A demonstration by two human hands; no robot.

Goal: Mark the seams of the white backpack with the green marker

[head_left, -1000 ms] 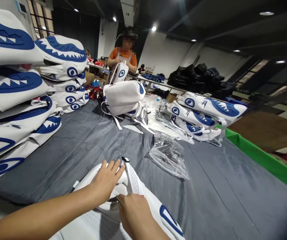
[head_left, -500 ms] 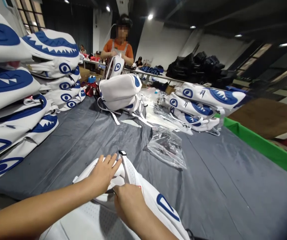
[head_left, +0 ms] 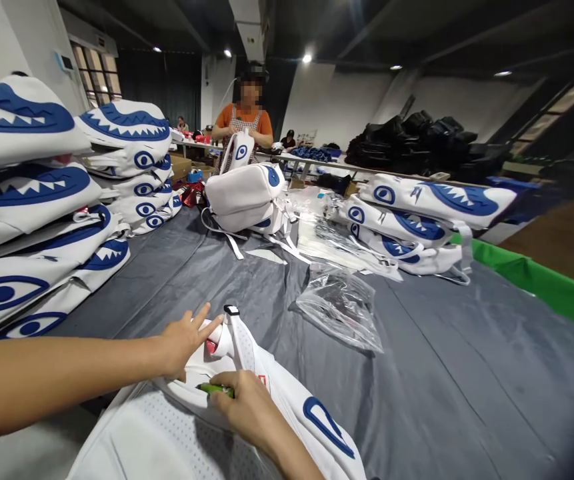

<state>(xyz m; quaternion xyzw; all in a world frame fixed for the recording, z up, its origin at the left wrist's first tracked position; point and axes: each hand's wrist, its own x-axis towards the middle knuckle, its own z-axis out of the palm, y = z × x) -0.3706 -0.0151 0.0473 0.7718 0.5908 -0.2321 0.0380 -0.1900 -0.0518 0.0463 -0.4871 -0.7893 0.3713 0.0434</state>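
A white backpack [head_left: 287,393] with a blue eye outline lies in front of me, its perforated back panel and straps toward me. My left hand [head_left: 184,343] rests on its upper left edge, open, with the fingers spread. A small green tool [head_left: 217,389] is in my right hand [head_left: 247,407], whose fingers are closed around it over the backpack's top part. Its exact kind is partly hidden by the fingers. Near the left fingers a small red piece [head_left: 211,346] shows at the top, beside a strap with a black buckle [head_left: 231,310].
Piles of white shark-pattern backpacks [head_left: 27,193] stand at the left, with another pile [head_left: 417,213] at the right. A clear plastic bag [head_left: 337,307] lies on the grey-covered table [head_left: 441,373]. Across it, a person in orange [head_left: 247,123] handles a backpack. A green edge [head_left: 541,287] borders the right.
The left hand has slid left and spread its fingers. The right hand has shifted slightly, and the green tool in it now shows. My view has tilted up a little.
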